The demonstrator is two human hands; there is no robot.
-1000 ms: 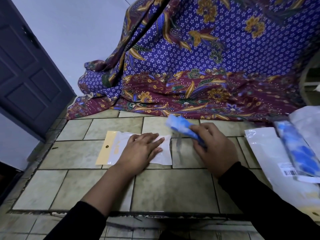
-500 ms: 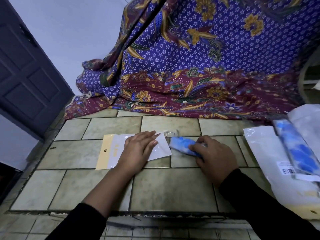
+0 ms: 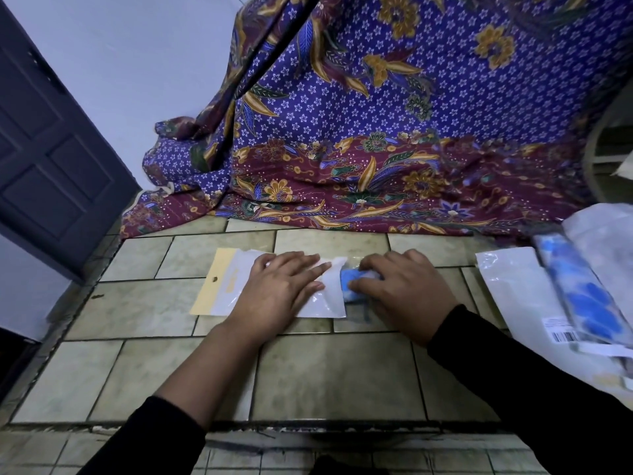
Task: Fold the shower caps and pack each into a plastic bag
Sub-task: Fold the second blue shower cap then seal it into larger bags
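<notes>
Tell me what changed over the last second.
The right hand, gripping the folded blue shower cap, lowered it from above the tiles and moved it left to the right end of the plastic bag. The left hand stayed pressed flat on the bag; the packets at right did not move.

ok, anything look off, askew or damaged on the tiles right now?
Nothing damaged or spilled. The plastic bag under the flat left hand lies slightly skewed to the grout lines. Its mouth corner curls up where the right hand grips the folded shower cap against it. That looks like ordinary packing.
</notes>
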